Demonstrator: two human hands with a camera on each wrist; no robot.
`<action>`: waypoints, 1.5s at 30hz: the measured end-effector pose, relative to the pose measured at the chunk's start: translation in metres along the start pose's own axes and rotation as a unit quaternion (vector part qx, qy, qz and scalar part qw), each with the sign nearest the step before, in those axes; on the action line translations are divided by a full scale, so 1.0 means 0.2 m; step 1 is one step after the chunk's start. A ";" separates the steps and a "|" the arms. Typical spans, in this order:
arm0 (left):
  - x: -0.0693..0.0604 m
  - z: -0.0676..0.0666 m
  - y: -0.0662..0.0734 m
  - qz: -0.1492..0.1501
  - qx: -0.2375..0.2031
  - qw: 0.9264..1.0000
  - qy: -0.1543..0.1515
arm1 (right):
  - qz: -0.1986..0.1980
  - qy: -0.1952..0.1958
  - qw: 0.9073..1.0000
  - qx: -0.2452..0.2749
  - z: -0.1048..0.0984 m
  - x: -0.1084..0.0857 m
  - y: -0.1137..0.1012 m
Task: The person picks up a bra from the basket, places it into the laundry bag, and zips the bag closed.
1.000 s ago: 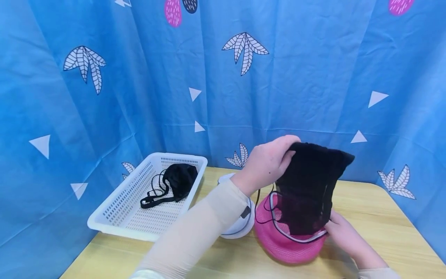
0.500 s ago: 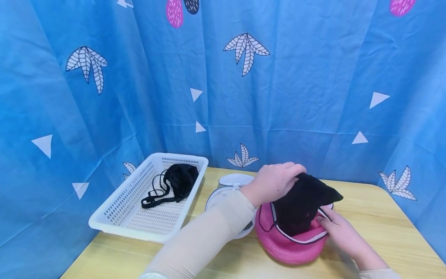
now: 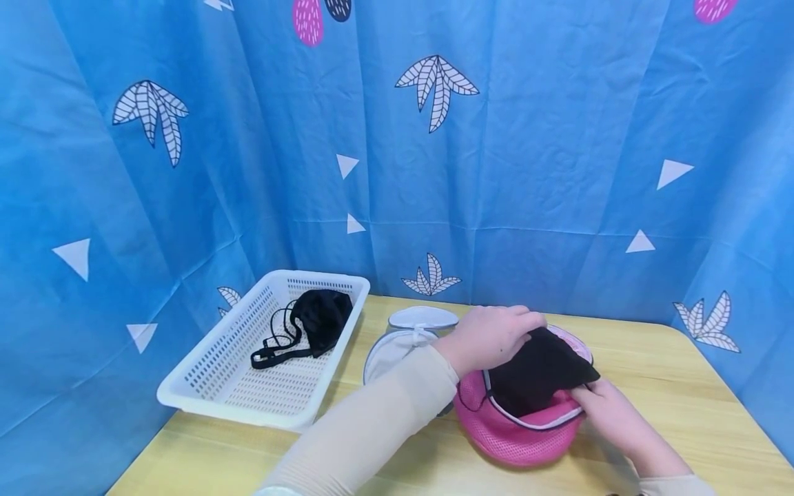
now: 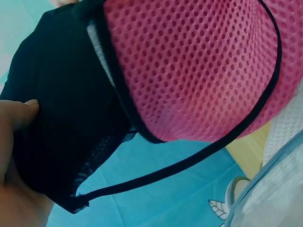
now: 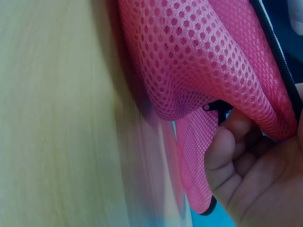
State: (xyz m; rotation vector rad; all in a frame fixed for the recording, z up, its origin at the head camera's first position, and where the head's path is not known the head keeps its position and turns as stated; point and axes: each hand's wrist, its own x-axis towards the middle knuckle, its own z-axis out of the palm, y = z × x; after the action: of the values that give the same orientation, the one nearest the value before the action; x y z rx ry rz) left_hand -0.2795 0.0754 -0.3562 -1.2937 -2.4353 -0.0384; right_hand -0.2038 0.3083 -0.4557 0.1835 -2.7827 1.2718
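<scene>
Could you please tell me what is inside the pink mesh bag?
Black fabric, held by the left hand, lies partly inside the pink mesh bag, its top sticking out. It hides the bag's bottom, so anything deeper cannot be seen.

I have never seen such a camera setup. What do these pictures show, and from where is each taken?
There is no machine here, only a person's two bare hands. The wide picture comes from a camera on the head; the two close ones from cameras on the left and right wrists. On the table are a white basket with a black item inside, a pink mesh bag and a partly hidden white item. The left hand grips a black cloth, partly inside the pink mesh bag; the right hand holds that bag.
</scene>
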 end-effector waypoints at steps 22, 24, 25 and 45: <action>-0.07 0.20 0.19 -0.064 0.018 0.995 -0.070 | -0.032 -0.007 0.999 0.031 0.03 0.01 0.01; -0.08 0.22 0.20 -0.076 0.018 0.995 -0.065 | -0.027 -0.004 0.999 0.022 0.03 0.01 0.00; -0.08 0.22 0.21 -0.082 0.017 0.995 -0.063 | -0.025 -0.003 1.000 0.019 0.03 0.01 0.00; -0.09 0.37 0.31 -0.149 -0.018 0.984 -0.095 | -0.061 0.061 0.996 -0.011 -0.01 -0.01 -0.06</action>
State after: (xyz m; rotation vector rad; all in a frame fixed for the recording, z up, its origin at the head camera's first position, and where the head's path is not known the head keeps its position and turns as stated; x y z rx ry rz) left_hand -0.2435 0.1117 -0.4400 -0.9740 -2.7848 -0.0399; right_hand -0.2001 0.3026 -0.4460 0.2597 -2.6372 1.1819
